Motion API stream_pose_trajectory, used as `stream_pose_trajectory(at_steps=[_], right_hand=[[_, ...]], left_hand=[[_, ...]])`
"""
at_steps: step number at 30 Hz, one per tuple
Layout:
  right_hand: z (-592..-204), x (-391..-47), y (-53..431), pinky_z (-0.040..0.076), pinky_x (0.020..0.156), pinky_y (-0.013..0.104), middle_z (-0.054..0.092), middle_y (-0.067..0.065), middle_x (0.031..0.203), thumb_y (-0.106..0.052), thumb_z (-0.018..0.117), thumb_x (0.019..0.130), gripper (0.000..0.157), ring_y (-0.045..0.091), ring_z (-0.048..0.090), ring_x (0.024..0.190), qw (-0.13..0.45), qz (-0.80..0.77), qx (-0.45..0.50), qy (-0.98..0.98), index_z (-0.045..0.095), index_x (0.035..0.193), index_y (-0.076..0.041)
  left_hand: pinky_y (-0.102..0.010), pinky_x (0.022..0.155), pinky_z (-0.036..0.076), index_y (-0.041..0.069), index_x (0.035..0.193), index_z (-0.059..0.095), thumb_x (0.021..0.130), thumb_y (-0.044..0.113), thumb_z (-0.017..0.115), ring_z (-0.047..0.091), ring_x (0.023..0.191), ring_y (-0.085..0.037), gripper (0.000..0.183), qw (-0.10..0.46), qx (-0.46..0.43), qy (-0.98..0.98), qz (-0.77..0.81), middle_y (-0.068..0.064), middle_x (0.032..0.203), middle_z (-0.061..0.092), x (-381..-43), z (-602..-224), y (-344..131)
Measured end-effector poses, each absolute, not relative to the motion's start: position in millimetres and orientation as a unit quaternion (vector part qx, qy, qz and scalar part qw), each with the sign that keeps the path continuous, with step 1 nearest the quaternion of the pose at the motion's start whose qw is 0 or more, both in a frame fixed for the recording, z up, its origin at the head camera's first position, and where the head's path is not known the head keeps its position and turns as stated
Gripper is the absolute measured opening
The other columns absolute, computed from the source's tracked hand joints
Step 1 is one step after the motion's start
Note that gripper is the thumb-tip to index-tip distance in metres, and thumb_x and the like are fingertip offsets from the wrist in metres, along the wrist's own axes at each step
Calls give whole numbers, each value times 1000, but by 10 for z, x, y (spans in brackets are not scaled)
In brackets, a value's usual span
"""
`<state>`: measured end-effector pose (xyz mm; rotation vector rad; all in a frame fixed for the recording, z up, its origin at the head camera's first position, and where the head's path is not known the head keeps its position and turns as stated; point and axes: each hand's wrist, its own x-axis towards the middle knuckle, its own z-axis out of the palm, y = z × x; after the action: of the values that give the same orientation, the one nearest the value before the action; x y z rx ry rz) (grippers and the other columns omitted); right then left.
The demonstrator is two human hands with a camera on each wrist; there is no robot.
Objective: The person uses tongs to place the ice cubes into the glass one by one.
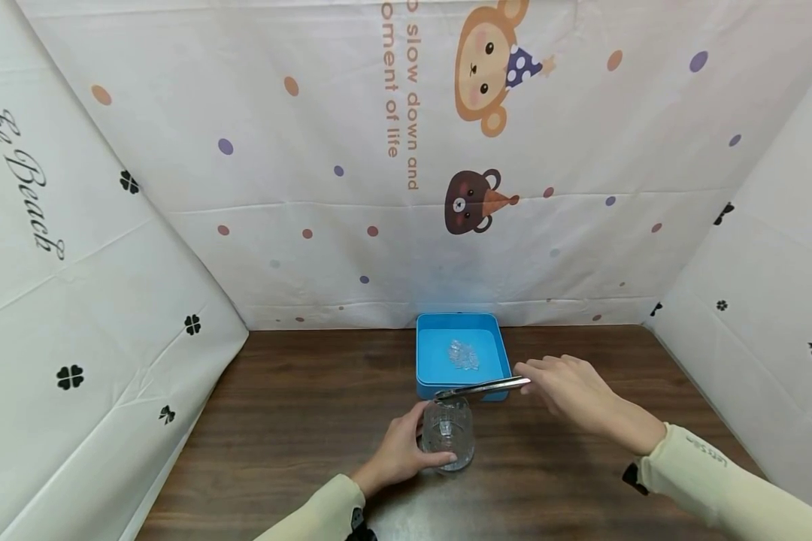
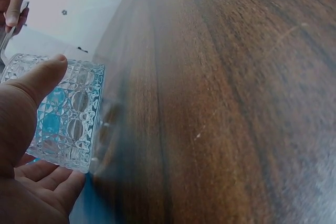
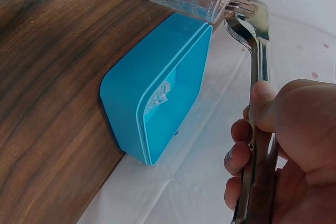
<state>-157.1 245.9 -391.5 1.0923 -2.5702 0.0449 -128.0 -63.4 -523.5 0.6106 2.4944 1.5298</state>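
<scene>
The left hand (image 1: 398,454) grips the glass (image 1: 449,430) (probably rigid, fragile; hold its sides), and the right hand (image 1: 571,389), right of the glass, grips the tongs (image 1: 485,387).

Left of the left hand (image 1: 398,451), the desk (image 1: 298,421) gives a wide lane to the side cloth (image 1: 108,330). That hand's fingers and thumb block the left and near sides of the glass (image 1: 449,436); its right side offers a way in, under the tongs (image 1: 487,386). These slant across the glass's mouth and the near edge of the box (image 1: 429,368), so entry from straight above meets metal there. The box's far half opens upward, but the back cloth (image 1: 352,263) rises just behind. The right hand (image 1: 568,387) and forearm bar the right approach.
</scene>
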Motion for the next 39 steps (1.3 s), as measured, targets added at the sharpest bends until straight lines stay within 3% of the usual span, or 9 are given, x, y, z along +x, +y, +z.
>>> stream_pose_trajectory(at_steps=[8, 33, 39], right_hand=[[-3907, -1566, 2455, 33, 48, 19, 60, -10, 77, -19, 82, 88, 21, 7, 50, 59, 176, 19, 390, -904, 61, 92, -20], [-3892, -1558, 2452, 37, 50, 19, 64, -8, 81, -20, 81, 89, 19, 9, 55, 62, 174, 19, 402, -899, 64, 96, -19], [-3905, -1543, 2454, 51, 57, 27, 70, -3, 93, -20, 81, 90, 23, 13, 64, 73, 158, 13, 400, -903, 67, 107, -15]], left_hand=[[-34, 96, 57, 8, 150, 45, 81, 40, 89, 66, 119, -24, 88, 66, 207, 832, 510, -8, 132, 63, -1288, -5257, -640], [-39, 98, 56, 6, 152, 43, 82, 42, 88, 64, 123, -29, 90, 78, 204, 835, 505, -11, 137, 61, -1303, -5239, -643], [-38, 99, 56, 9, 150, 45, 82, 40, 88, 64, 122, -26, 87, 75, 210, 831, 510, -8, 134, 62, -1302, -5242, -644]])
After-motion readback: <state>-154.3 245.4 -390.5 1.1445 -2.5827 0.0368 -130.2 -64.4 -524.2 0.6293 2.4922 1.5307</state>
